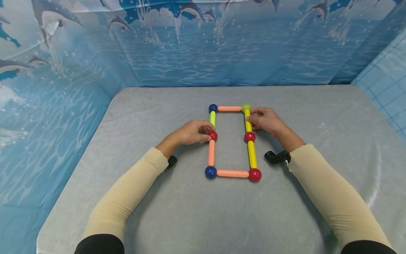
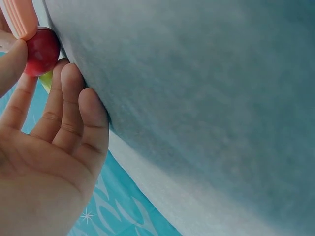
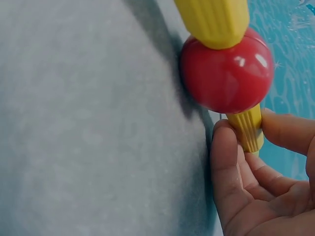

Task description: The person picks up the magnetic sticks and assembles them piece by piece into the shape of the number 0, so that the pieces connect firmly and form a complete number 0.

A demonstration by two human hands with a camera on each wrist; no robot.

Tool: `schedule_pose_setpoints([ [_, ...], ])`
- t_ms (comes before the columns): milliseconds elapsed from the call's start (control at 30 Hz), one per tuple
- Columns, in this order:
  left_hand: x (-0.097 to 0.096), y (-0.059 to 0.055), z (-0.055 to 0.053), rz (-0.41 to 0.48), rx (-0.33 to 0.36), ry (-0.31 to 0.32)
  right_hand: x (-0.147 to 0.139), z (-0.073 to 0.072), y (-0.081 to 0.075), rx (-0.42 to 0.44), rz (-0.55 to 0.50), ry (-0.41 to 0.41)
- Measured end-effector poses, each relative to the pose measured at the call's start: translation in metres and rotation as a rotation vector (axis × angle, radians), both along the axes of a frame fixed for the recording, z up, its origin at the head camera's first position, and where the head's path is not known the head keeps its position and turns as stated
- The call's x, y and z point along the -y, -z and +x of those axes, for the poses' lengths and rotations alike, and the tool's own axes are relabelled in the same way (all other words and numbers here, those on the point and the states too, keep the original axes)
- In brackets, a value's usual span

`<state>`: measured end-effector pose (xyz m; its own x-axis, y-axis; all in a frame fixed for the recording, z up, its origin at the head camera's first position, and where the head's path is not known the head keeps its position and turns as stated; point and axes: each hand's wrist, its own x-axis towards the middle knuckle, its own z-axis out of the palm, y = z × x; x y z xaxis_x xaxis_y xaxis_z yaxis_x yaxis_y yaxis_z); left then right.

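A rectangular frame of plastic rods and balls lies on the grey table. My left hand (image 1: pixel 191 132) pinches the red ball (image 1: pixel 212 135) halfway along the left side, between a light green rod (image 1: pixel 213 119) and an orange rod (image 1: pixel 211 153). On the right side, my right hand (image 1: pixel 266 121) holds the upper yellow rod (image 1: pixel 248 121) between thumb and fingers. That rod runs from a green ball (image 1: pixel 246 108) down to another red ball (image 3: pixel 227 73), below which a second yellow rod (image 1: pixel 252 154) continues.
Orange rods close the frame at the far end (image 1: pixel 229 108) and near end (image 1: pixel 233 173). Blue balls sit at its far-left (image 1: pixel 213 108) and near-left (image 1: pixel 210 172) corners, a red ball (image 1: pixel 254 175) at the near right. A blue dolphin-print curtain (image 1: pixel 203 53) hangs behind the table (image 1: pixel 177 211).
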<state>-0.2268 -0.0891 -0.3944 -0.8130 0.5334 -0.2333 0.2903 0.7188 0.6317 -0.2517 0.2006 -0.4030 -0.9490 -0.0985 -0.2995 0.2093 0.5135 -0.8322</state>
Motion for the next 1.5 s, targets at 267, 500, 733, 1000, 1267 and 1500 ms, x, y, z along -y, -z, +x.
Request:
schedule_pose_setpoints([
  [267, 0.0, -0.001, -0.001, 0.005, 0.001, 0.007, 0.0, 0.0, -0.001, 0.001, 0.015, 0.0],
  [500, -0.001, -0.002, -0.001, 0.002, -0.011, 0.016, 0.002, 0.0, -0.001, -0.001, 0.033, 0.022],
  [733, -0.002, -0.004, -0.001, -0.007, -0.04, 0.014, 0.005, -0.001, -0.006, 0.015, 0.062, 0.055],
  [1000, -0.004, -0.011, -0.012, -0.001, -0.073, -0.016, 0.007, -0.017, -0.012, 0.012, 0.078, 0.091],
  [1267, -0.01, -0.016, -0.029, 0.004, -0.036, -0.069, 0.007, -0.034, -0.013, 0.009, 0.062, 0.131],
  [1500, -0.012, -0.015, -0.038, 0.015, 0.024, -0.145, 0.009, -0.043, -0.009, -0.02, 0.051, 0.139],
])
